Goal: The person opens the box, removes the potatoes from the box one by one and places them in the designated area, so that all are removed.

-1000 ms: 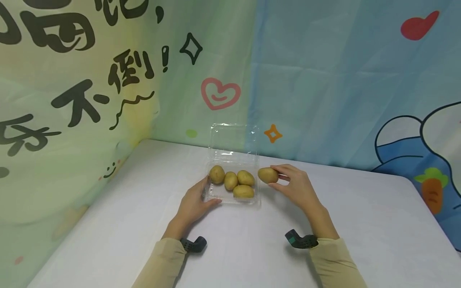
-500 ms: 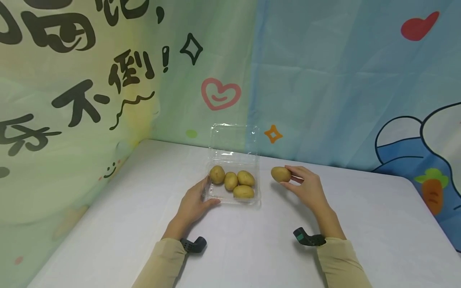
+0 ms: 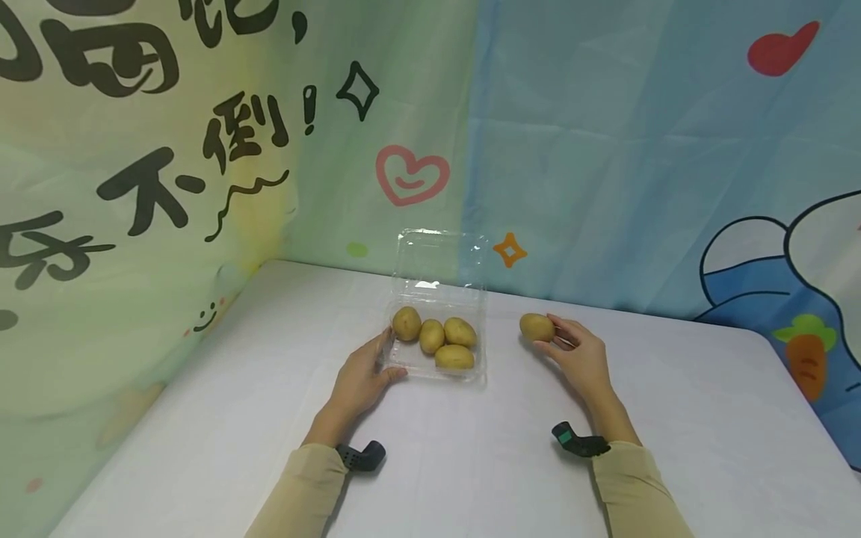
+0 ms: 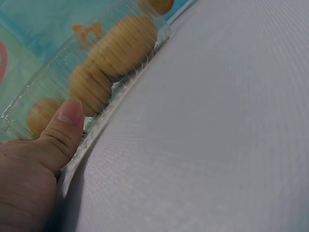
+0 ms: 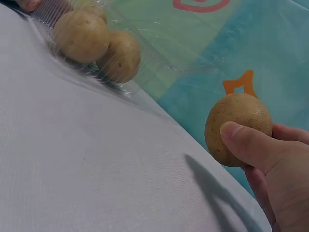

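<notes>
A clear plastic clamshell box [image 3: 418, 365] sits on the table with its lid [image 3: 440, 258] raised at the back. Several yellow-brown potatoes [image 3: 454, 357] lie inside it. At the box's left side, my left hand [image 3: 359, 379] grips the near corner, thumb along the front wall; its other fingers are mostly hidden. To the right of the box, my right hand [image 3: 580, 360] pinches one potato [image 3: 537, 327] between thumb and fingers. The right wrist view shows that potato [image 5: 236, 116] held above the tabletop, its shadow falling below.
A white-covered table [image 3: 471, 463] spreads around the box. Behind it hangs a printed fabric backdrop [image 3: 605, 149], close to the raised lid. A dark camera mount sits on the left wrist [image 3: 363, 456] and another on the right wrist [image 3: 578, 441].
My right hand has carried its potato rightward, away from beside the box. The left hand stays at the box, which has shifted very slightly.
</notes>
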### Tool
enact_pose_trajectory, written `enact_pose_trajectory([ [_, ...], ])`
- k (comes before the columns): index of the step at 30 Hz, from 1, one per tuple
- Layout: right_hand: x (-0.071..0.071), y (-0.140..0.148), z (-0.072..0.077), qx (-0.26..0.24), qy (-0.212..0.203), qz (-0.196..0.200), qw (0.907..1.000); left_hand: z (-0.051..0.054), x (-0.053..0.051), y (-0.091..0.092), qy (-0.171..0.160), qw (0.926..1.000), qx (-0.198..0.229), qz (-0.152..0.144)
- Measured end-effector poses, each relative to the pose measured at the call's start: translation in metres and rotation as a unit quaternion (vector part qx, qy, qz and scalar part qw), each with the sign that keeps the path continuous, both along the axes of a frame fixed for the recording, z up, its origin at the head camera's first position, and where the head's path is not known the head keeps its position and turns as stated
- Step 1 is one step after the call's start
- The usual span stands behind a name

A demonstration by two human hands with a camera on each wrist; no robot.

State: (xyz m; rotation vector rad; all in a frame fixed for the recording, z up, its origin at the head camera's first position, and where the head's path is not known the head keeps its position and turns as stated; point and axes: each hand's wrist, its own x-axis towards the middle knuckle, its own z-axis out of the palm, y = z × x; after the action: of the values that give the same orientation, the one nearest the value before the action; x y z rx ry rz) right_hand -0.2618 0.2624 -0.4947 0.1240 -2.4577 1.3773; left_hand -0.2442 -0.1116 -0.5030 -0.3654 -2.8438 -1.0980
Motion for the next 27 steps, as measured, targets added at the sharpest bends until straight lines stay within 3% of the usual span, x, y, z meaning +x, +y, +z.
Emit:
enact_pose_trajectory([
  [10, -0.003, 0.003, -0.008, -0.052, -0.024, -0.016, 0.9982, 0.000, -0.001, 0.000, -0.007, 0.9999, 0.009, 0.003],
  [27, -0.003, 0.001, -0.014, -0.016, -0.012, -0.033, 0.9993, 0.002, 0.000, 0.001, -0.012, 0.9999, 0.003, 0.008],
])
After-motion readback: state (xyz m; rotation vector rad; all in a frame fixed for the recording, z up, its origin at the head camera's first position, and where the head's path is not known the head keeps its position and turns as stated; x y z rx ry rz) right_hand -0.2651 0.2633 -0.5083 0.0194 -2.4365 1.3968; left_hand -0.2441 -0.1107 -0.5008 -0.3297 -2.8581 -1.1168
